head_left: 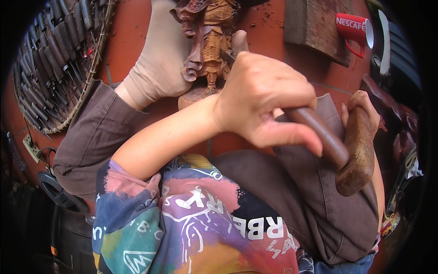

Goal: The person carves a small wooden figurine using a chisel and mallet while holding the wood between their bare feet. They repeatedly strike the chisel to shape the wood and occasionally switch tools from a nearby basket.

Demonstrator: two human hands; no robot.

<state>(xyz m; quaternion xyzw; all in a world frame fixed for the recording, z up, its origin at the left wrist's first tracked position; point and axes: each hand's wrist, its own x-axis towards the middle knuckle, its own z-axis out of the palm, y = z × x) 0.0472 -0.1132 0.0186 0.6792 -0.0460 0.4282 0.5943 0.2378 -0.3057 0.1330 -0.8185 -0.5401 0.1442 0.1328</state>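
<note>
My left hand (pixel 269 100) is closed round the brown wooden handle (pixel 321 137) of a carving chisel, whose butt sticks out toward the lower right. Its blade is mostly hidden behind my fist. On the right, my right hand (pixel 365 109) grips a worn wooden mallet (pixel 356 160). The mallet's thick end touches or nearly touches the butt of the chisel handle. Beyond my left fist stands a carved wooden figure (pixel 212 45) on a rough wooden base (pixel 196 98), close against my left foot (pixel 159 68). The figure's top is cut off by the frame.
A round woven tray (pixel 75 107) full of dark-handled carving tools (pixel 54 59) lies at the far left. At the upper right, a red mug (pixel 353 32) lies beside a wooden block (pixel 317 27). Wood chips dot the red tiled floor (pixel 130 32). A power socket (pixel 32 148) sits at left.
</note>
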